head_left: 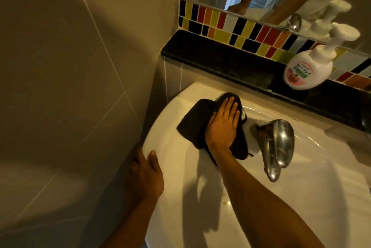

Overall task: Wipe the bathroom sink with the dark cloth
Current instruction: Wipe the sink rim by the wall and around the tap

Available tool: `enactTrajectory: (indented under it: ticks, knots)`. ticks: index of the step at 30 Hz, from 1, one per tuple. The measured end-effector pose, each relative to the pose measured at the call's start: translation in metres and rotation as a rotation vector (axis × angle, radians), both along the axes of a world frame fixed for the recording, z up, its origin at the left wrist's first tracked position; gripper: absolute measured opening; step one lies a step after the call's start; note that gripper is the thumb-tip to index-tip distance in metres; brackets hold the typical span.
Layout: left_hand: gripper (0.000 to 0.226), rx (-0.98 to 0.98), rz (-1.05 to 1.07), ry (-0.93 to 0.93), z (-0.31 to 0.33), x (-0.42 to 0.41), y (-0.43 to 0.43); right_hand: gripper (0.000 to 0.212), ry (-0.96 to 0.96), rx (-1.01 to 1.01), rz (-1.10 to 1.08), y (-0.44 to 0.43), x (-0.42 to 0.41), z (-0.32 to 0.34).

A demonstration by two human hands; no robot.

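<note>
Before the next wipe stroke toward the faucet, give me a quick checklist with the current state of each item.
1. Right hand flat on cloth: ok.
2. Cloth on the sink rim, not bunched off it: ok.
3. Left hand bracing the sink's left edge: ok.
4. Faucet close beside the cloth, may block the stroke: not ok.
5. Soap bottle up on the ledge, clear of the path: ok.
6. Cloth damp: cannot tell.

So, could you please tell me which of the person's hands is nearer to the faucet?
Right. The right hand presses the dark cloth flat on the sink deck just left of the faucet; the left hand rests on the sink's far left rim.
</note>
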State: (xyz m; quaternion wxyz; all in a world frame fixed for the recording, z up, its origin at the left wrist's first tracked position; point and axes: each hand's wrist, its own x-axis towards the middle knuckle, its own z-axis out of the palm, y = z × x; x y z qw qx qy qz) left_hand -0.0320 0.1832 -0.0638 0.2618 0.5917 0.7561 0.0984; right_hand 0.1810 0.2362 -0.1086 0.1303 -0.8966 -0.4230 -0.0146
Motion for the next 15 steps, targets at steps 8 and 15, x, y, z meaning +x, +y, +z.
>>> enactTrajectory:
  ticks: [8, 15]
  knots:
    - [0.054, 0.074, 0.009, -0.003, 0.000, -0.001, -0.002, 0.051, 0.063, 0.113, 0.210, 0.029, -0.001, 0.003]
    - [0.053, 0.106, -0.019, 0.043, -0.006, -0.004, -0.002, 0.053, 0.138, -0.013, 0.828, 0.050, -0.023, 0.018]
